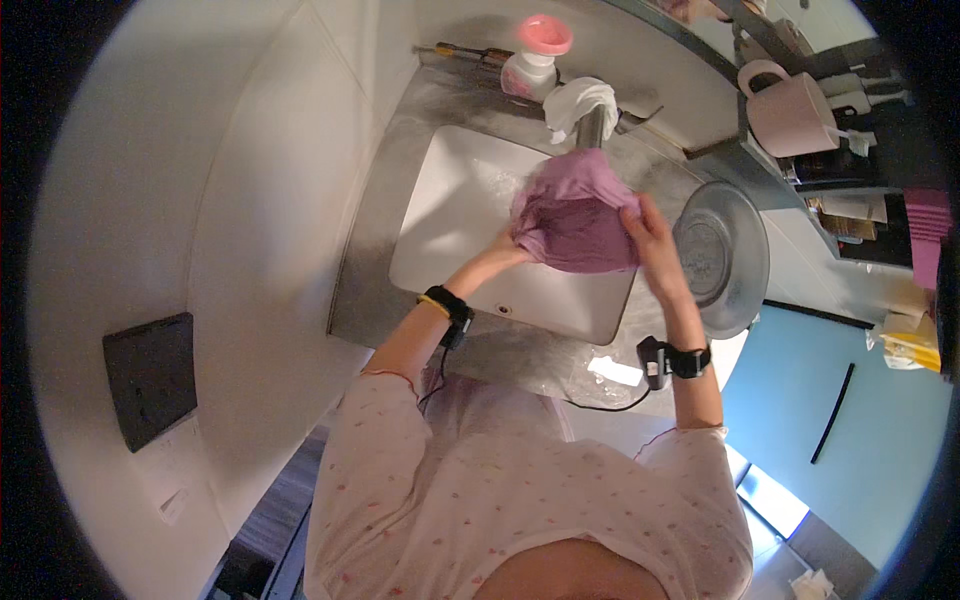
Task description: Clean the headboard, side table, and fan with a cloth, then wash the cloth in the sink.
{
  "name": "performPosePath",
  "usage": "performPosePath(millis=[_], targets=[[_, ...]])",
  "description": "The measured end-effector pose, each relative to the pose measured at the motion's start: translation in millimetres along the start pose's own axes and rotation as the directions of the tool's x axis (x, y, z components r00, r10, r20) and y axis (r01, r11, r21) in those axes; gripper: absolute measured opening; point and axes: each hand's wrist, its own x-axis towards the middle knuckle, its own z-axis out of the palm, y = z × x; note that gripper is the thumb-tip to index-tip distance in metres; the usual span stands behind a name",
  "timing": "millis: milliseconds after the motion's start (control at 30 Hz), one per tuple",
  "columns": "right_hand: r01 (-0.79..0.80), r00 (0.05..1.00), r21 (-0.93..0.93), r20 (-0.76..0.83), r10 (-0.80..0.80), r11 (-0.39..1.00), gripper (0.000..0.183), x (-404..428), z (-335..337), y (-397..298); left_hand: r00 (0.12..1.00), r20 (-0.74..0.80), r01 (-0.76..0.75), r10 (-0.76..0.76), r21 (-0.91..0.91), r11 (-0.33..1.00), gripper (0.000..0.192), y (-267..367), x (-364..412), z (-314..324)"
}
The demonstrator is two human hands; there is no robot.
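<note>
A purple-pink cloth (581,221) hangs open like a pouch between my two hands, over the right part of a white rectangular sink (450,225). My left hand (508,251) grips its lower left edge, the fingertips partly hidden in the folds. At its right edge, my right hand (649,236) pinches the fabric between thumb and fingers. The metal faucet (590,129) reaches down behind the cloth's top, and a crumpled white cloth (574,105) is draped over the faucet's upper part. Whether water is running cannot be seen.
Right of the sink leans a translucent basin (731,262). Behind the faucet stands a white bottle (529,75) with a pink top. A pink mug (791,114) and toothbrushes are on the shelf at upper right. The wall (277,187) closes off the left. Cables hang from both wristbands.
</note>
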Motion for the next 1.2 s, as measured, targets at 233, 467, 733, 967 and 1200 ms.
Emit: performPosePath(millis=[233,467,733,967,1200], targets=[[-0.212,0.95,-0.165,0.196,0.243,0.963,0.046,27,20,174,0.992,-0.086,-0.097,0.097,0.006,0.995,0.046,33,-10,24],[-0.356,0.932,0.523,0.254,0.258,0.774,0.047,-22,53,124,0.891,-0.198,-0.315,0.409,0.379,0.87,0.039,64,-24,94],[-0.254,0.965,0.524,0.194,0.177,0.813,0.048,-53,50,99,0.891,-0.169,-0.305,0.421,0.462,0.832,0.027,63,-1,98],[-0.434,0.882,0.754,0.243,0.403,0.494,0.049,-11,74,109,0.942,-0.296,0.087,0.158,0.67,0.737,0.035,28,31,34],[-0.471,0.882,-0.035,-0.008,0.471,0.881,0.068,25,18,151,0.957,-0.213,0.289,-0.195,0.678,0.676,0.056,-15,21,-60]])
